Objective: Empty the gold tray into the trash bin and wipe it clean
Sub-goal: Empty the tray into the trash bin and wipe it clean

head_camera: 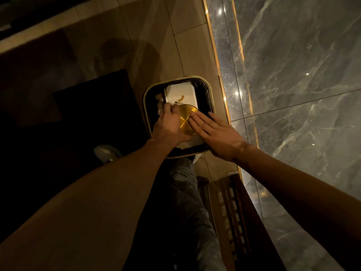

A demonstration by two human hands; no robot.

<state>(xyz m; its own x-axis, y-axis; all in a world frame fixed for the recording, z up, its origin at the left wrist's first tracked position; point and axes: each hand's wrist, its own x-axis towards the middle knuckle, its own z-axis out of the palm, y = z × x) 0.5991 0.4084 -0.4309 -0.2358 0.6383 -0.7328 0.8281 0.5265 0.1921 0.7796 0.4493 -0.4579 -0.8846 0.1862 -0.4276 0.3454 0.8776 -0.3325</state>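
Round gold tray (187, 119) – shiny, brushed metal – held at frame center over trash bin (207, 89). Left hand (169, 126) grips its edge w/ curled fingers; right hand (216, 132) flat, fingers spread on it.

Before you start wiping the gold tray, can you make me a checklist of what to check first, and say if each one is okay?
1. Gold tray is over the trash bin: ok.
2. Left hand grips the tray's edge: ok.
3. Right hand lies flat, fingers on the tray's back: ok.
4. Tray is fully emptied: cannot tell, its inner face is turned away.
5. Dropped bits landed inside the bin, an orange scrap lies on a white box: ok.
6. Wiping cloth is ready: cannot tell, something white shows under the left hand.
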